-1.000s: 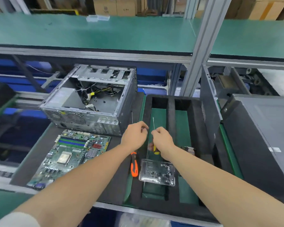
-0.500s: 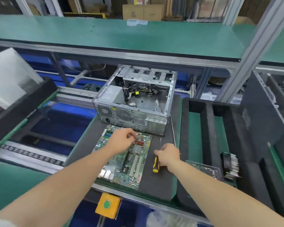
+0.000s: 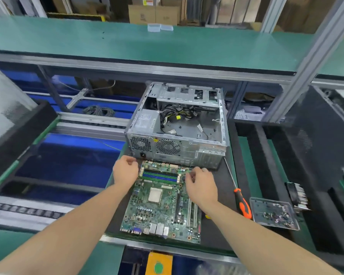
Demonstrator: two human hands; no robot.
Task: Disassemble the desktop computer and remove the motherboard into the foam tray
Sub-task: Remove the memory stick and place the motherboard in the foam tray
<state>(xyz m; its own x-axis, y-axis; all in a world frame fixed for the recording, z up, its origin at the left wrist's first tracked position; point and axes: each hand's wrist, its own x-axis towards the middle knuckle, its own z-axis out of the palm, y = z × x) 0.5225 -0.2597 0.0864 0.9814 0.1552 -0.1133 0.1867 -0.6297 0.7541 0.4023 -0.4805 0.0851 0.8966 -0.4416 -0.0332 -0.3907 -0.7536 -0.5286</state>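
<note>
The green motherboard (image 3: 161,201) lies flat on a black foam pad (image 3: 224,187), just in front of the open grey computer case (image 3: 179,126). My left hand (image 3: 125,171) sits at the board's upper left corner with its fingers curled against the edge. At the upper right edge, my right hand (image 3: 201,185) has its fingers curled down onto the board. The black foam tray (image 3: 244,155) with green-floored slots stands to the right of the case.
An orange-handled screwdriver (image 3: 241,203) lies on the pad to the right of the board. A clear parts box (image 3: 274,213) and a finned cooler (image 3: 297,193) sit in the tray. A yellow tool tip (image 3: 207,216) shows under my right forearm. A black side panel (image 3: 316,139) leans at the right.
The view has swung from the tray to the motherboard. My right hand let go of the yellow screwdriver and moved to the board's upper right edge; my left hand slid to its upper left corner.
</note>
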